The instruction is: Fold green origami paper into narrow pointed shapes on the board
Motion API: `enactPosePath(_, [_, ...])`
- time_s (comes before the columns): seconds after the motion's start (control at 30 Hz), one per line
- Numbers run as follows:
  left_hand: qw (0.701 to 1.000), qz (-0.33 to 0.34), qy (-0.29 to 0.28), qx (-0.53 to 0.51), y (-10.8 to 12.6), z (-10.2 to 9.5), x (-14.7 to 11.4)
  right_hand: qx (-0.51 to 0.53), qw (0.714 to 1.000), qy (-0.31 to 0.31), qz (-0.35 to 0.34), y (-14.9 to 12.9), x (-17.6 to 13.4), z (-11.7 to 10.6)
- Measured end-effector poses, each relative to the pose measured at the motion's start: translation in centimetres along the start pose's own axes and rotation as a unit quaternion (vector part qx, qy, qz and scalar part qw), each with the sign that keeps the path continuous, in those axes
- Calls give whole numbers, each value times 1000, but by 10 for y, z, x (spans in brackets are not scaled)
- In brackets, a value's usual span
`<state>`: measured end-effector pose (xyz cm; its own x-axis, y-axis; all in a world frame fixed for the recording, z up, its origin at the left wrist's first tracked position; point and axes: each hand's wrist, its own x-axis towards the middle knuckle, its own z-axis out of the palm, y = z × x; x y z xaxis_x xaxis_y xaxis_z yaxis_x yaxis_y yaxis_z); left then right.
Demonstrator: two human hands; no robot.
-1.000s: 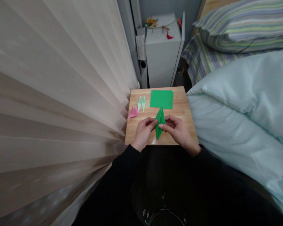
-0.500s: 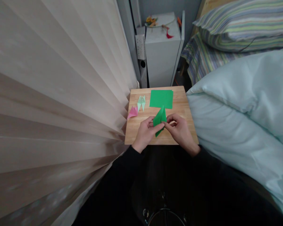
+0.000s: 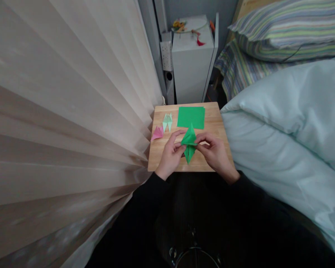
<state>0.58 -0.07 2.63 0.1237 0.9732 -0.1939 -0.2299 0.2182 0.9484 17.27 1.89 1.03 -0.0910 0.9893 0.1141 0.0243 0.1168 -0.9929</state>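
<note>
Between my two hands is a piece of green origami paper (image 3: 189,140), folded into a long diamond with a raised crosswise flap at its middle. My left hand (image 3: 171,153) pinches its left side, thumb on the near face. At the right edge, my right hand (image 3: 212,149) grips the paper between thumb and fingertips. Flat green paper sheets (image 3: 191,117) lie just beyond on the small wooden table (image 3: 212,119). To the left rest a pale green folded paper piece (image 3: 167,122) and a pink folded paper piece (image 3: 157,133).
A pleated curtain (image 3: 100,111) hangs along the table's left side. At the right, a bed with a pale blue quilt (image 3: 281,123) and striped pillow (image 3: 296,29) borders it. Behind stands a white cabinet (image 3: 192,70) with a red tassel (image 3: 200,41) on top.
The green origami paper has opened out at its middle, now showing a crosswise flap. My left thumb has drawn back leftward, and both hands stay on the paper.
</note>
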Motion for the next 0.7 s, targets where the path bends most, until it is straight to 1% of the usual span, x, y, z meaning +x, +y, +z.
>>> enactPosePath(0.1, [1000, 13, 8, -1, 0, 0, 0, -6, 1000, -18, -18, -1, -1, -1])
enactPosePath(0.3, [1000, 10, -1, 2, -2, -1, 3, -6, 999, -34, -2, -2, -1, 0])
enactPosePath(0.4, [1000, 8, 2, 3, -5, -3, 5, -26, 999, -18, 8, -1, -1, 0])
enactPosePath(0.47, [1000, 5, -1, 4, -7, -4, 7, -26, 999, -5, 26, 0, -1, 1])
enactPosePath(0.57, [1000, 1, -9, 6, -10, -6, 8, -12, 999, -7, 51, 0, 0, 2])
enactPosePath(0.7, [1000, 5, -7, 28, -14, -8, 11, -7, 999, -8, 52, 0, 0, 2])
